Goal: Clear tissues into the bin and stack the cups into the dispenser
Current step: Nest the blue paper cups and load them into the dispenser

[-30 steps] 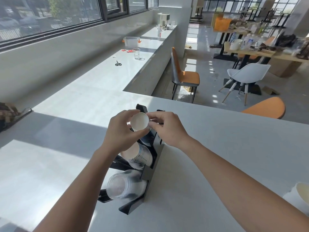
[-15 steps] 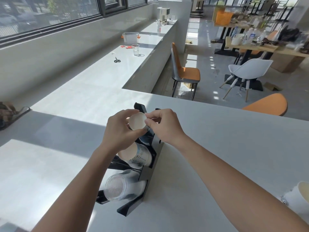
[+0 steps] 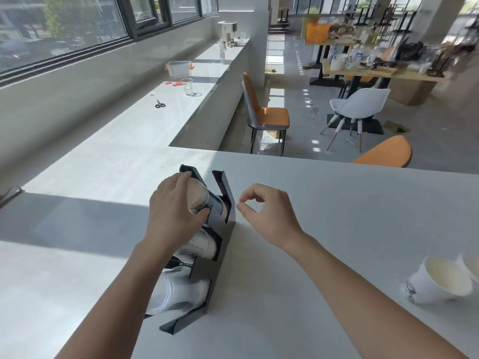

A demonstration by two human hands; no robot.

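Careful: your left hand [image 3: 174, 208] grips the cup [image 3: 199, 196] at the dispenser [image 3: 225, 193]; your right hand [image 3: 267, 211] hovers empty, fingers curled. Push it in crooked and it may jam.

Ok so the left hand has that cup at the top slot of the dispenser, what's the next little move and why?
Probably push the paper cup the rest of the way down into the top slot of the black dispenser. The left hand grips it on its side at that slot, part of it not yet in. The right hand is empty, so it could then reach for the loose cups at the right.
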